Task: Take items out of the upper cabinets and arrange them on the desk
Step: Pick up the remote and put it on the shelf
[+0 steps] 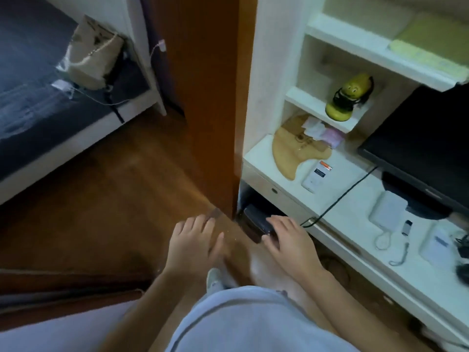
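Left hand (195,240) and right hand (291,241) are held low before the desk (350,212), fingers (196,223) relaxed and nothing gripped, presumably to be free for the next reach upward.

Left grip (195,243) palm down, fingers spread, right grip (291,243) likewise, fingers straight

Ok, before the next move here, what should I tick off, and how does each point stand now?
1. Left hand free: ok, fingers straight, holding nothing.
2. Right hand grip on the dark object: cannot tell; fingers lie over it.
3. Bare spot on the desk: ok, beside the black cable.
4. Cable clear of the desk's front edge: not ok, it runs right to it.
5. Upper cabinets in view: not ok; only low shelves show.
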